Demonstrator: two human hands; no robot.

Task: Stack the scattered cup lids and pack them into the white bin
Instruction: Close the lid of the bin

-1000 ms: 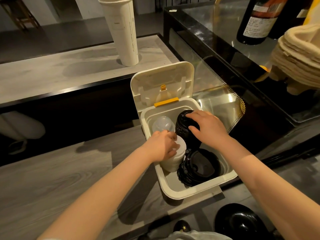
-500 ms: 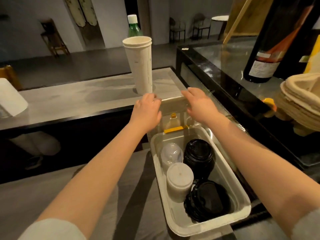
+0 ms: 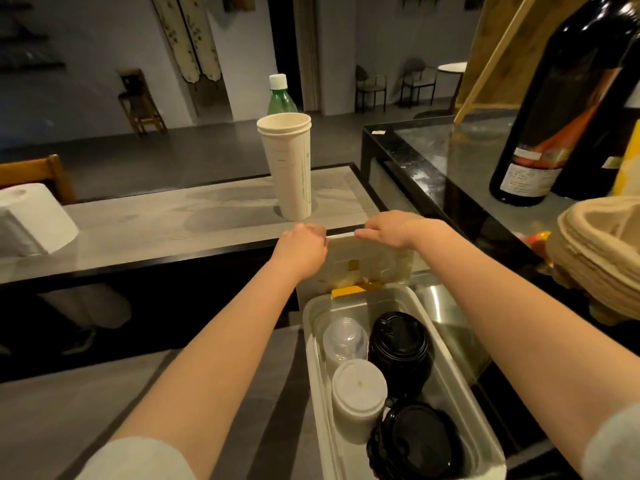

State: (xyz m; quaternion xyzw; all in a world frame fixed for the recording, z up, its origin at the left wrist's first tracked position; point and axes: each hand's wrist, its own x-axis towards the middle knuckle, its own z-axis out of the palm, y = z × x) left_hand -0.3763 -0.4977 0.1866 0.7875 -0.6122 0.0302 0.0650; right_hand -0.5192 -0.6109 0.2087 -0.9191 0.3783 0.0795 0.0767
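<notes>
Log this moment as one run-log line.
hands: left, right gripping lid top edge | bin: open, four lid stacks inside | phase: closing

The upright lid (image 3: 367,261) of the white bin (image 3: 460,403) is smeared by motion blur, so its catch and inner ribs cannot be read. The left hand (image 3: 303,252) hides the lid's left top corner, and the right hand (image 3: 398,228) covers its top edge; the fingertips seem to curl over it, though the far side is out of sight. The black lid stack (image 3: 419,441) at the bin's near end is cut by the picture's bottom edge. The dark bottle (image 3: 568,109) runs off the top edge.
</notes>
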